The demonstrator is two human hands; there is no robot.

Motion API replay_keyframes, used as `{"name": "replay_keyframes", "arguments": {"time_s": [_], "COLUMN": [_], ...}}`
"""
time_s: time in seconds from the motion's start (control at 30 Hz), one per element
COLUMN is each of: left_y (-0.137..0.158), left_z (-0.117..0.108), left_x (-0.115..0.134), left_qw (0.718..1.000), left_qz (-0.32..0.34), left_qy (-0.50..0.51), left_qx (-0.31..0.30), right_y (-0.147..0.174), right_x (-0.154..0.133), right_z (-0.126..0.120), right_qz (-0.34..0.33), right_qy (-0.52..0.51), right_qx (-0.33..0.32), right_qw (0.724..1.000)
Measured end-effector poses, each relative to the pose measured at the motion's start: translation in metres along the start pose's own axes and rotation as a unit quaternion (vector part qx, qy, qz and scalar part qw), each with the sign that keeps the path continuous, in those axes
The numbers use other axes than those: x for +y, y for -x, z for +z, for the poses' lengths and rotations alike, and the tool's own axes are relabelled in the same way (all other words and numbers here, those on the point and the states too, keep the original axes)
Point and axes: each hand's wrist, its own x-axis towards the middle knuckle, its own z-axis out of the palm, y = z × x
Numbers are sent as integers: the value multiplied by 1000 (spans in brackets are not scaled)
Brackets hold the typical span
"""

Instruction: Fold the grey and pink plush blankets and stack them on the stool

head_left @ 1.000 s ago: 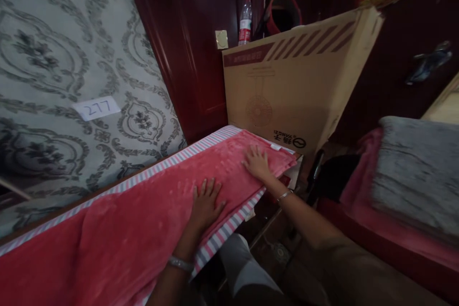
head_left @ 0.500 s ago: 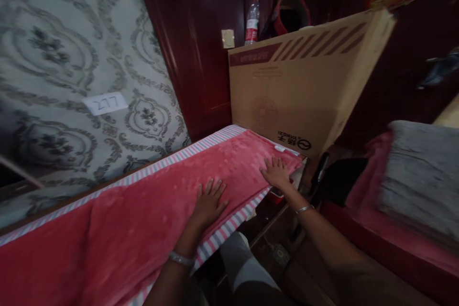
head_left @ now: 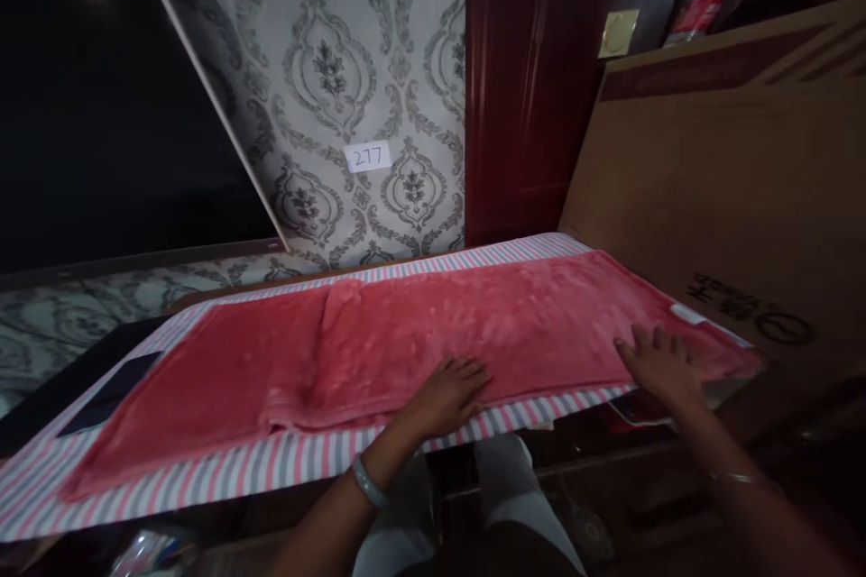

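Observation:
A pink fleece blanket (head_left: 514,315) lies folded into a long strip over a striped cloth (head_left: 257,469). A fold with a raised edge crosses it left of the middle, and a white label (head_left: 687,314) shows near its right end. My left hand (head_left: 450,397) rests on the blanket's near edge around the middle, palm down, fingers laid out and holding nothing. Farther right, my right hand (head_left: 663,365) touches the blanket near its right end, its fingers spread.
A large cardboard box (head_left: 717,189) stands at the right, with a plastic bottle (head_left: 707,4) behind its top edge. At the left are a dark screen (head_left: 122,108) and a dark flat object (head_left: 112,392) on the striped cloth. A paper marked 277 (head_left: 368,156) is on the wall.
The view has swung left, bringing the screen and the blanket's left end into sight. My left hand's fingers lie closer together, nearer the blanket's front edge. My right hand stays near the right end.

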Motion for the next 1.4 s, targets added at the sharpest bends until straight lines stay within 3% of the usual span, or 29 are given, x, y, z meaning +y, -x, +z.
{"name": "replay_keyframes", "arguments": {"time_s": [0.2,0.37,0.47,0.57,0.67,0.73,0.8,0.9,1.17,1.3,1.4], "left_y": [51,70,70,68,68,68,69,69,71,91,116], "left_z": [4,27,34,34,32,31,32,32,35,37,32], "left_x": [-24,-34,-33,-31,-30,-30,-30,-30,-21,-22,-23], "left_qw": [980,968,962,961,962,962,962,962,965,966,951], "left_qz": [-84,-123,-128,-126,-127,-128,-128,-127,-136,-123,-155], "left_qy": [-113,-168,-179,-180,-176,-173,-171,-166,-125,-114,-150], "left_qx": [140,144,159,171,168,168,172,174,186,198,222], "right_y": [-7,-17,-17,-7,13,28,39,46,56,57,58], "right_x": [3,9,-4,-48,-113,-155,-185,-203,-190,-189,-188], "right_z": [2,1,-8,-18,-19,-13,-5,7,14,18,19], "right_qz": [11,38,37,-84,-243,-268,-268,-257,-253,-256,-255], "right_qy": [-36,-78,-100,-200,-382,-459,-483,-478,-480,-459,-452], "right_qx": [-24,-44,-22,44,37,-12,-41,-44,-35,-34,-29], "right_qw": [999,995,994,975,891,847,833,839,839,850,854]}}
